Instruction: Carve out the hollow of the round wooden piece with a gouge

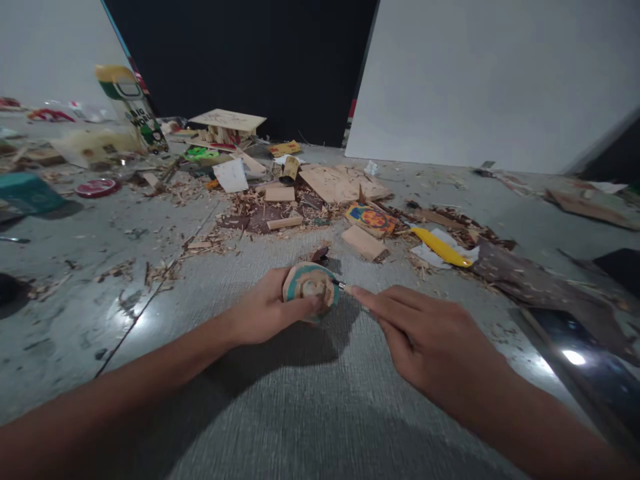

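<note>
My left hand [273,307] grips a round wooden piece [306,276] by its left side, thumb across the front. A teal band runs around the upper part of its face, and bare wood with a raised shape shows in the middle. From the right, my right hand [425,327] pinches a small paintbrush [342,285] with a metal collar. Its dark tip meets the teal band at the piece's right edge, though I cannot tell whether it presses there. The fingers hide most of the brush handle.
Wood shavings [215,233], small boards [364,243] and a wide wooden sheet [343,183] lie ahead. A yellow-handled tool [440,247] rests to the right, near a dark glossy panel [585,353]. On the left stand a teal container [27,192] and a printed bottle [133,110].
</note>
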A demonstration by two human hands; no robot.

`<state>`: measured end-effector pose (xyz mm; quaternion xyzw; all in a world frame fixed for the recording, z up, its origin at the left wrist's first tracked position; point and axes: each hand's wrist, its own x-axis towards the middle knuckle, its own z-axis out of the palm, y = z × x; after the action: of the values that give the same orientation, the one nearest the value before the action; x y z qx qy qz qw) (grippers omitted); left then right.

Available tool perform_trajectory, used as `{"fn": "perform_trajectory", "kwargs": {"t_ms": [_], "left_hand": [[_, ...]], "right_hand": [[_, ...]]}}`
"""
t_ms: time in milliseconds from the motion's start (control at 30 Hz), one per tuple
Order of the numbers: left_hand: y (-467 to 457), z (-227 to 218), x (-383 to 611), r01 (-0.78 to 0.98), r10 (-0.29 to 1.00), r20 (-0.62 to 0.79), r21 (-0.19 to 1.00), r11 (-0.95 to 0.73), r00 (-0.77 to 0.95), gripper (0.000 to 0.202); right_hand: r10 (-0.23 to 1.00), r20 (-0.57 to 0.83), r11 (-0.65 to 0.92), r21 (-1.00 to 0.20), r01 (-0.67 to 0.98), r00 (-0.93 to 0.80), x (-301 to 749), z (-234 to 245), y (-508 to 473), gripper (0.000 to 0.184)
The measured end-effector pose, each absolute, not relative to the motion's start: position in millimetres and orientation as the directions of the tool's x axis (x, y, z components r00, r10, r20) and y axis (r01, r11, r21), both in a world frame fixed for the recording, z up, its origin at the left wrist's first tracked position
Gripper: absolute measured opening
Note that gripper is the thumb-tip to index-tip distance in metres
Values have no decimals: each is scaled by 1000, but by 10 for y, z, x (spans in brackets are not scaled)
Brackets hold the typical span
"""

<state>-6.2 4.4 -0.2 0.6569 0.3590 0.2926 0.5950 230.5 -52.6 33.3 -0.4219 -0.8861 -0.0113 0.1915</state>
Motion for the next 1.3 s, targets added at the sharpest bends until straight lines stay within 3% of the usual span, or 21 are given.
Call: {"fn": "perform_trajectory", "kwargs": {"t_ms": [367, 500, 700, 900, 1067, 1300], "left_hand": [[11, 17, -66, 99, 800, -95, 994, 45, 592, 17], [36, 60, -85, 132, 775, -162, 986, 102, 611, 19], [93, 80, -119, 53, 753, -157, 986, 161, 639, 25], [98, -5, -118, 2, 761, -130, 986, 168, 636, 31], [81, -24, -121, -13, 748, -73, 994, 108, 660, 30], [59, -33, -102, 28, 751, -27, 1000, 11, 660, 23]], "right_hand": [[727, 275, 685, -342, 643, -628, 2433, 347, -397, 42], [719, 287, 694, -359, 624, -633, 2448, 399, -337, 40], [755, 244, 637, -493, 593, -608, 2433, 497, -306, 37], [749, 316, 662, -349, 663, -582, 2408, 566, -410, 37], [768, 262, 641, -340, 689, -585, 2383, 521, -469, 40], [768, 299, 636, -255, 728, -566, 2302, 380, -551, 45]]}}
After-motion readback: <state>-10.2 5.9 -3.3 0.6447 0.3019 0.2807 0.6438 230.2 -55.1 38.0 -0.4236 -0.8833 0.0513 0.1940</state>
